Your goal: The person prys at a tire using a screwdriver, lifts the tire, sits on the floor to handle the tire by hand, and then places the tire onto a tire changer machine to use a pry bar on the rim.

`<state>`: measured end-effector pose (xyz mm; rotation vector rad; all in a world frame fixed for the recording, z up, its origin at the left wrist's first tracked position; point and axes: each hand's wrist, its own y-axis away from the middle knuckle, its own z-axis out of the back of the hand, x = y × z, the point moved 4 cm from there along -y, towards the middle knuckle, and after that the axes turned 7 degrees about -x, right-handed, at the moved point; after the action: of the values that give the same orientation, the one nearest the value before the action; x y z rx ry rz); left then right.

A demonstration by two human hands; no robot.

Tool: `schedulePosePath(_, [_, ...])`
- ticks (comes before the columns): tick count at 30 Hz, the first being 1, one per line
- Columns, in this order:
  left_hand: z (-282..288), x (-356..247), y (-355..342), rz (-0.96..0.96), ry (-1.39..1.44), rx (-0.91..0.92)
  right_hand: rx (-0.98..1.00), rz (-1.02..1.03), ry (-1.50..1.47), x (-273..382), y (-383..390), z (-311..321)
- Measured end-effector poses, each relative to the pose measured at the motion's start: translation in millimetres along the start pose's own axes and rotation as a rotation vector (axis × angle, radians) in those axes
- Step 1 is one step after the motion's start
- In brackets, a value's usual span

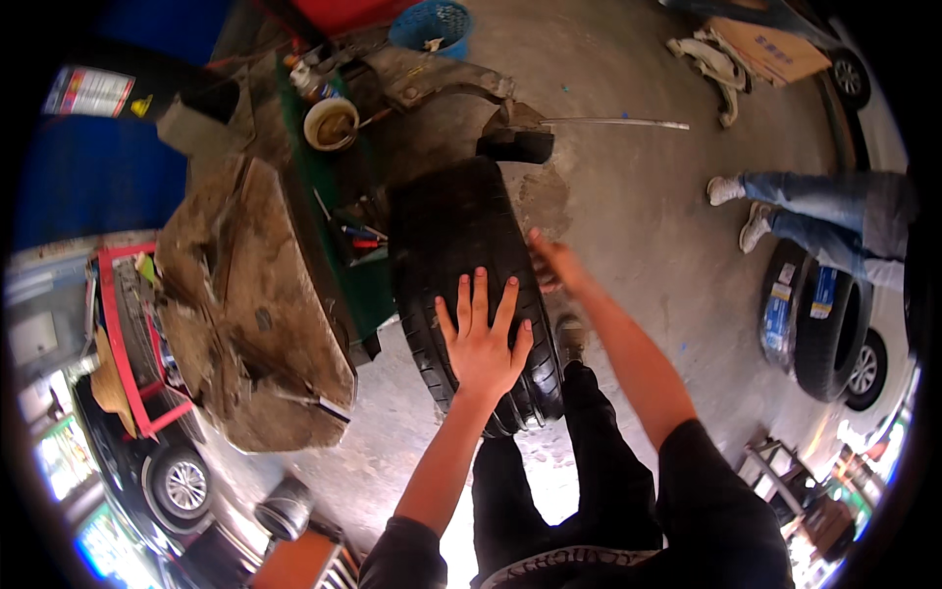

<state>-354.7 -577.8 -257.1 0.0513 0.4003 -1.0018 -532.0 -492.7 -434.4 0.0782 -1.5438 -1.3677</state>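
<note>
A black car tyre (446, 221) stands upright on its tread in front of my legs. My left hand (483, 339) lies flat on top of its tread, fingers spread wide. At the tyre's right side is my right hand (555, 265), with a finger stretched out forward and the others partly turned toward the sidewall. That hand is slightly blurred, and I cannot tell whether it touches the rubber. The tyre's underside is hidden.
To the left stands a tyre machine with a worn turntable (245, 314) and a tub of paste (332, 125). A blue basket (432, 27) sits ahead. A long metal bar (618, 123) extends over the floor. At right, a person's legs (819, 211) are near two labelled tyres (829, 329).
</note>
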Motion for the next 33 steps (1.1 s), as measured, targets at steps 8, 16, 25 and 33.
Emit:
schedulePosePath(8, [-17,16,-42,-0.028,-0.156,0.053,-0.550,0.185,-0.898,102,-173,267])
schedulePosePath(16, [-20,14,-66,-0.051,-0.123,0.038,-0.218,0.665,-1.217,216,-147,233])
schedulePosePath(25, [-25,33,-104,-0.041,-0.110,0.079,-0.417,0.854,-0.337,375,-88,89])
schedulePosePath(33, [-26,26,-88,-0.066,-0.176,0.139,-0.463,0.839,-0.412,365,-82,92])
